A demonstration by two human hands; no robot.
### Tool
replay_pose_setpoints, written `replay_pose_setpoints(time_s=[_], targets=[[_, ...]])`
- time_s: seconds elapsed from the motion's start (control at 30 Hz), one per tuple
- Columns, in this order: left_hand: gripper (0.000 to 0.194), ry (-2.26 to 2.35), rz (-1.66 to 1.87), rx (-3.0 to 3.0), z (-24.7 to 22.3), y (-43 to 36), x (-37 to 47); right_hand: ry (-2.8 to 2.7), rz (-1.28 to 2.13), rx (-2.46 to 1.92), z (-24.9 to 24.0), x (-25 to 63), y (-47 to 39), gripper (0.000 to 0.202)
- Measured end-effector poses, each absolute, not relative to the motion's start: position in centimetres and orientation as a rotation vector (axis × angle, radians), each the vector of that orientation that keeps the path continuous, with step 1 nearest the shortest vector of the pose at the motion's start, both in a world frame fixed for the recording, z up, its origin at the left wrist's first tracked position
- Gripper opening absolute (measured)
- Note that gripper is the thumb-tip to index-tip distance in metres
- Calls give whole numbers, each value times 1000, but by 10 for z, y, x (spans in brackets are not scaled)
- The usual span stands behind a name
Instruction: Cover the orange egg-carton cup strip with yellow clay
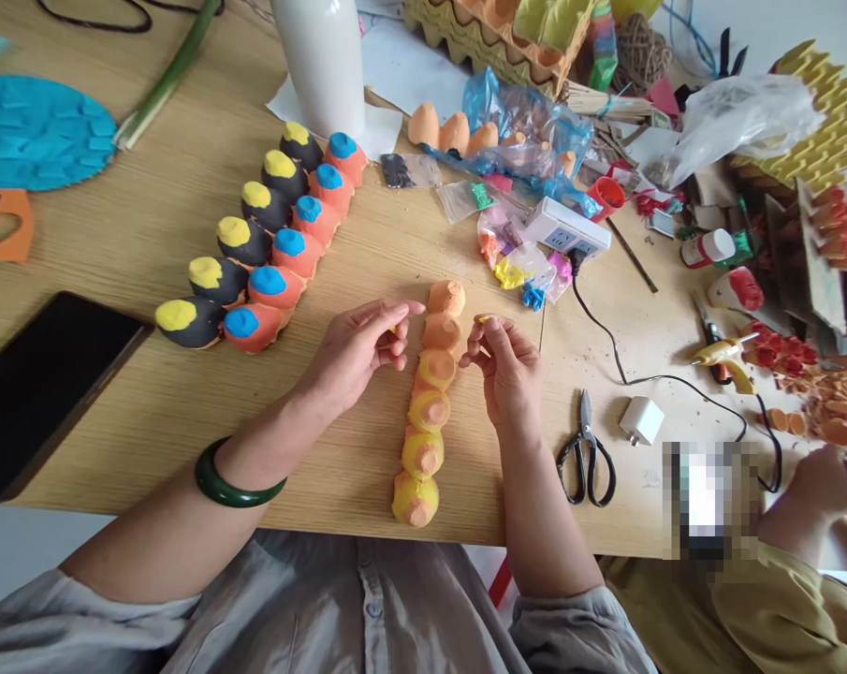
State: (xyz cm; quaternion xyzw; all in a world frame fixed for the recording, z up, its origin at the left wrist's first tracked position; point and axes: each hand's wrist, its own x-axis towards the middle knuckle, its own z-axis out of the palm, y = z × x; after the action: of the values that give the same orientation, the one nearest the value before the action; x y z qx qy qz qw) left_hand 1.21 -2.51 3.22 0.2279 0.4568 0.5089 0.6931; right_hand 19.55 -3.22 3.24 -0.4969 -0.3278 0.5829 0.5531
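Hands and painted-looking cup forms at a wooden surface [339,440]. Centre: a strip of six joined cups [430,410] lies on the surface between the two hands, running away from its near edge; the nearer cups bear yellow around exposed orange tips, whereas the two farthest are orange. The right hand [505,360], just beside the far part of the strip, pinches a small yellow piece [484,319] between thumb and forefinger, its other fingers curled. The left hand [363,346], on the opposite side, has its forefinger extended toward the farthest cups and its thumb close alongside; a yellow bit [393,329] shows among its fingers, though whether it is pinched cannot be told. A dark green bangle [237,477] encircles the left forearm. Upper left of the strip: a row of black cups with yellow tops [256,208] adjoins a row of coral cups with blue tops [298,245], below a white vase [325,65]. Far left: a dark flat device [54,388]. Right: black-handled scissors [586,454] lie near a white plug adapter [641,419]; farther back are a white power strip [569,227] and small bags of coloured material [518,257]. Right margin: another person's hand [826,482].
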Motion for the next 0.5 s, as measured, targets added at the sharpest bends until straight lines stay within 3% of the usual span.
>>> replay_pose_setpoints(time_s=[0.13,0.5], targets=[[36,1121,1072,608,29,-24,10,-755,1378,-1215,27,197,-30,30],[37,1134,1033,711,23,-23,9,-702,1399,-1235,17,198,-26,31]])
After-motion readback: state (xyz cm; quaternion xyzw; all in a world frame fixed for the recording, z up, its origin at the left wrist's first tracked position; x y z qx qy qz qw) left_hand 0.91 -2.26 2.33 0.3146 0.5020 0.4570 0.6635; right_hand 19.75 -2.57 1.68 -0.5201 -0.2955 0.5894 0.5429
